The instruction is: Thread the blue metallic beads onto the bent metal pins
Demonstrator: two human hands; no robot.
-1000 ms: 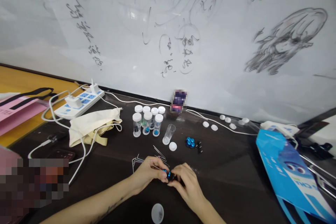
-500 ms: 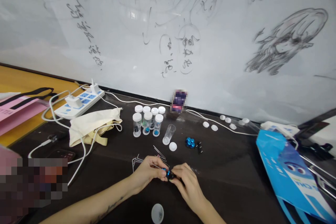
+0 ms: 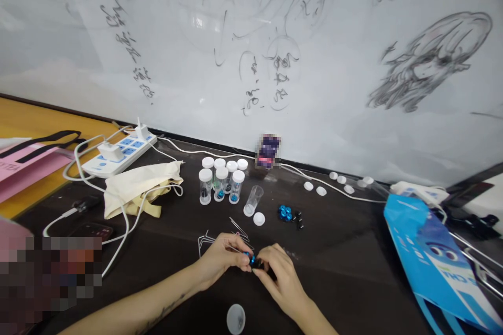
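Note:
A small blue metallic part point(image 3: 251, 258) is pinched between the thumb and fingers of my left hand point(image 3: 223, 256). My right hand point(image 3: 280, 272) is closed on a small black part point(image 3: 257, 263) that meets the blue one. Bent metal hex keys point(image 3: 205, 241) lie just behind my left hand. Farther back is a group of several blue parts point(image 3: 285, 213), with small black parts point(image 3: 299, 219) beside them. An uncapped clear tube point(image 3: 253, 201) stands near a loose white cap point(image 3: 259, 219). In front of my hands sits a small round container point(image 3: 236, 319).
Several capped tubes point(image 3: 205, 187) stand behind the hands. More white caps point(image 3: 321, 191) lie at the back right. A power strip point(image 3: 118, 154), cables and a cream pouch point(image 3: 137, 183) are at left; a blue bag point(image 3: 432, 256) is at right.
The fingers of my right hand have shifted slightly around the black part. My left hand keeps its hold on the blue part, nearly unmoved.

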